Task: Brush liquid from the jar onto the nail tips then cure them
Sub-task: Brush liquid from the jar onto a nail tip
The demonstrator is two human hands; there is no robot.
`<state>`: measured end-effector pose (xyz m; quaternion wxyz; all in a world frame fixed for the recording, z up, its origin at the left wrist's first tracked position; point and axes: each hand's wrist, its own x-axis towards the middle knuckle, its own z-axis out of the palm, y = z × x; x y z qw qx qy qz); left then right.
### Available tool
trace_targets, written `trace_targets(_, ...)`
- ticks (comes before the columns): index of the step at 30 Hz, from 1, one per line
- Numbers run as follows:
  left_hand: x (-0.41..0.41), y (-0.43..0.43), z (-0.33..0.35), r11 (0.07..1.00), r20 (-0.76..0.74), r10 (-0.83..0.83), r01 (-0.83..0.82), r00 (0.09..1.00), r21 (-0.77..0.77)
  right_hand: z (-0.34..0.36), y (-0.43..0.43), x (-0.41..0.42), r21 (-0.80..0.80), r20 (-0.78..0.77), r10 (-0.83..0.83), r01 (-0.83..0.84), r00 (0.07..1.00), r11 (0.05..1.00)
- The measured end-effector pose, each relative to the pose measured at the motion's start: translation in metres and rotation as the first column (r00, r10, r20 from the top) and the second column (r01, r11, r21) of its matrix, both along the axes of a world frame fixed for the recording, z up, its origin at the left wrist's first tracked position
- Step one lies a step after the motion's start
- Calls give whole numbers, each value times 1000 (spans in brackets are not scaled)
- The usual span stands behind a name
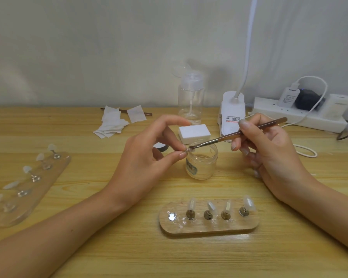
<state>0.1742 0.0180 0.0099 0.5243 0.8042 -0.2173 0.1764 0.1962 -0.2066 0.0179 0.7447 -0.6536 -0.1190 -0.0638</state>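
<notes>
Coating a tip over the jar

Nearest, at 6 o'clock, the holder [209, 229] carries four tips beside one bare peg. Beyond, the left hand [147, 155] pinches a tip [189, 150] between thumb and forefinger above the jar [202, 167]. The right hand [269, 149] grips the brush [219, 138] pen-fashion, bristles touching it. The tip looks light, slick and springy, so it is best pinched at its base. The lamp [232, 117] waits at 1 o'clock.

readable text: none | lamp base [232, 109]: label print, possibly red and black, too blurred | jar [202, 163]: label unreadable
</notes>
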Motion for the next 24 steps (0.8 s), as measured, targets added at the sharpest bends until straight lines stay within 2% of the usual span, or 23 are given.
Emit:
trace_targets(3, 0, 0, -1, 1000, -9, -7, 7, 1000, -10, 0, -2, 1, 27, -28, -43, 44, 999, 999)
trace_targets(7, 0, 0, -2, 1000, -16, -13, 13, 1000, -25, 1, -1, 0, 16, 24, 10, -11, 1000, 1000)
trace_targets(11, 1, 1, -2, 998, -38, -27, 25, 999, -58, 0, -2, 1, 33, -19, -30, 31, 999, 999)
trace_targets(16, 1, 1, -2, 996, -62, -41, 36, 997, -78, 0, 0, 0, 9, 27, 7, -7, 1000, 1000)
trace_targets(20, 1, 1, -2, 995, -76, -49, 42, 996, -91, -1, -2, 1, 11, -16, -48, 48, 999, 999)
trace_targets(24, 0, 1, 0, 992, -93, -60, 49, 994, -117, 0, -2, 1, 30, 46, 8, -9, 999, 1000)
